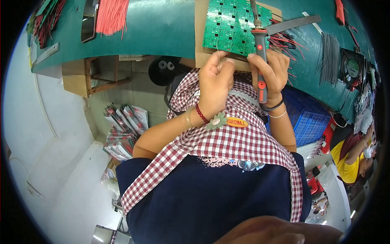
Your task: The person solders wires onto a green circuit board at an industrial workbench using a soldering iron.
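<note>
Closest to you are your dark blue shirt [219, 195] and, over it, a red-and-white checked apron [231, 142] with a leaf-shaped patch. A red bead bracelet [200, 113] sits on your left wrist, and a black band [274, 105] on your right.

Your hands are apart from each other, both near the table's front edge. Your left hand [217, 77] pinches a thin wire [218, 55] between thumb and finger, just beside the board. Your right hand [274, 71] is closed around the grey-and-red handle of a soldering iron [260, 42]; its metal shaft points away from you and runs out at the top, so you cannot tell what the tip touches.

The green circuit board [223, 32] lies just beyond your hands, on a piece of cardboard [200, 36] on the green table [162, 40]. Red wires [284, 40] stick out to its right. Farther right lie a bundle of grey wires [328, 57] and a black fan [352, 69]; well to the left is a bundle of red wires [111, 16].

Below the table, a blue crate [308, 124] stands to your right and a black bin [157, 73] to your left. Far off at the right is a person in a yellow shirt [347, 164].
</note>
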